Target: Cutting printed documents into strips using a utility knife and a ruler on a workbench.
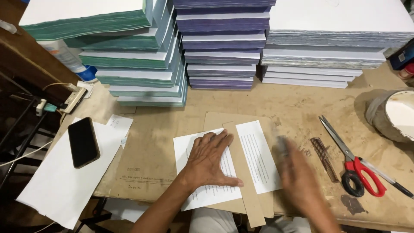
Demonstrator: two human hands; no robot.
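Looks like the lining-up stage: left hand (210, 160) lies flat, fingers spread, pressing a printed white sheet (206, 193) against a brown card strip (246, 181) at the table's near edge. The strip's long axis runs away from the person, leaning slightly left at the far end, with a second printed sheet (258, 156) just right of it. Right hand (298, 179) is a blur beside that sheet, can't tell its fingers or any hold. I'd guess the next move needs the left staying planted so nothing skews
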